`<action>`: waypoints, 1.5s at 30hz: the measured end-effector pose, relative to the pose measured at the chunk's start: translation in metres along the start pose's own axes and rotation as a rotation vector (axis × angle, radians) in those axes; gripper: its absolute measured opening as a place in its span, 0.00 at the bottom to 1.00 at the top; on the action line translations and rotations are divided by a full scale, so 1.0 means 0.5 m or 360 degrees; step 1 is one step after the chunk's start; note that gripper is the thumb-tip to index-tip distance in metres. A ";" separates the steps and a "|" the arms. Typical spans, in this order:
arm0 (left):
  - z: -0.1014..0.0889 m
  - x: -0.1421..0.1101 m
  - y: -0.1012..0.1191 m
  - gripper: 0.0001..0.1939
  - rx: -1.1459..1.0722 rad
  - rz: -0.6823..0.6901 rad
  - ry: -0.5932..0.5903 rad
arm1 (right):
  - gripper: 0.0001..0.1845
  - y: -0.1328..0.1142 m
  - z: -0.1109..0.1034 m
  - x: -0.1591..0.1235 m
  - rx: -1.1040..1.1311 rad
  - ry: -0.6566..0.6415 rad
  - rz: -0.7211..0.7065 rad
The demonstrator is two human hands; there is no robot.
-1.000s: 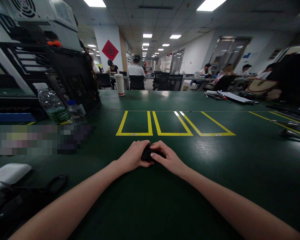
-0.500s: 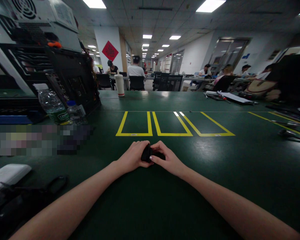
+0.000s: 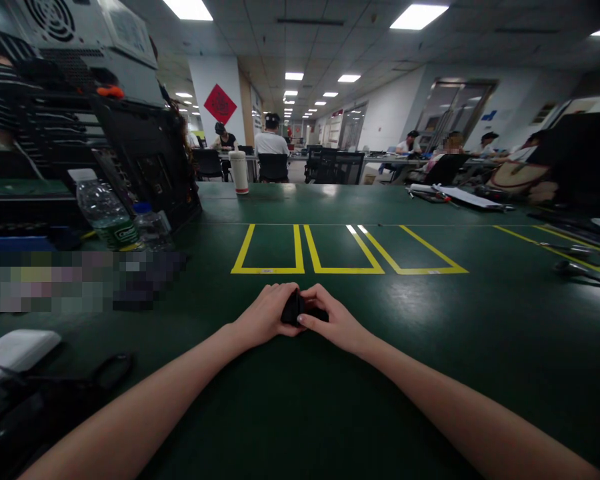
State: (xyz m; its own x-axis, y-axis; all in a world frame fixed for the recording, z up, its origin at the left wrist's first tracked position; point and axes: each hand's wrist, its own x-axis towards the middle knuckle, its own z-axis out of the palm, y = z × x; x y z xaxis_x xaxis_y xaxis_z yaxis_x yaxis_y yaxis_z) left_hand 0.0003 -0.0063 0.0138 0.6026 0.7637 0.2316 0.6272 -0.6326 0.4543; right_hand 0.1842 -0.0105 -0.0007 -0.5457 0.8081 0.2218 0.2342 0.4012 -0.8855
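Observation:
A small black object (image 3: pixel 291 311), rounded on its left and with an upright edge on its right, is between my hands just above the green tabletop (image 3: pixel 300 393). Its exact kind cannot be made out. My left hand (image 3: pixel 265 311) is closed around its left side, thumb below and fingers over the top. From the right, my right hand (image 3: pixel 337 321) grips the same object, with the thumb at its lower front and the fingertips at its upper edge. Dark material also shows in the gap under the right fingers, and most of the object is hidden.
Yellow tape outlines (image 3: pixel 267 271) lie beyond my hands. At left are bottles (image 3: pixel 103 210), an opened computer case (image 3: pixel 145 147), a white box (image 3: pixel 17 357) and a black strap-like item (image 3: pixel 113 370). A white tumbler (image 3: pixel 239 172) stands farther back; dark tools (image 3: pixel 580 270) lie right.
My right thumb has slid slightly left and down along the black object; the left hand keeps its grip. A person in a striped top has appeared behind the computer case at far left.

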 end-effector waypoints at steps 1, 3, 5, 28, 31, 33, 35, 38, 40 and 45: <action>-0.001 0.000 0.001 0.28 -0.0001 -0.0005 -0.0005 | 0.12 0.000 -0.001 0.000 -0.0022 0.0019 -0.0025; -0.002 0.001 0.002 0.28 0.0000 -0.0005 -0.0006 | 0.10 -0.002 -0.002 0.000 -0.0085 0.0070 -0.0059; -0.003 0.001 0.004 0.28 0.0005 0.0004 -0.0005 | 0.08 -0.005 -0.002 0.000 -0.0126 0.0103 -0.0066; 0.014 0.000 -0.011 0.29 0.0041 0.0050 0.0076 | 0.12 -0.002 0.001 0.002 0.0099 0.0046 0.0100; 0.014 0.001 -0.011 0.30 0.0041 0.0041 0.0088 | 0.12 -0.003 0.000 -0.001 0.0101 -0.0020 0.0082; 0.015 0.001 -0.012 0.29 0.0029 0.0038 0.0083 | 0.11 -0.005 -0.001 -0.002 0.0052 0.0000 0.0018; 0.015 0.001 -0.012 0.29 0.0016 0.0032 0.0074 | 0.10 -0.005 -0.001 -0.001 -0.0028 0.0063 -0.0037; 0.013 0.002 -0.010 0.30 0.0016 0.0020 0.0077 | 0.07 -0.005 -0.001 0.001 -0.0103 0.0127 -0.0051; 0.009 0.002 -0.008 0.29 0.0025 0.0033 0.0056 | 0.09 -0.005 0.000 0.002 -0.0067 0.0123 -0.0003; -0.001 0.002 -0.001 0.28 0.0037 0.0051 0.0027 | 0.12 -0.002 0.001 0.000 0.0070 0.0015 0.0087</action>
State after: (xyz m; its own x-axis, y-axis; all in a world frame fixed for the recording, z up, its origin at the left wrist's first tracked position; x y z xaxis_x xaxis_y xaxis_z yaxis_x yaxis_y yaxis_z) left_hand 0.0005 -0.0053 0.0142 0.6141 0.7451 0.2602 0.6192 -0.6593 0.4265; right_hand 0.1837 -0.0113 0.0002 -0.5253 0.8325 0.1764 0.2278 0.3372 -0.9135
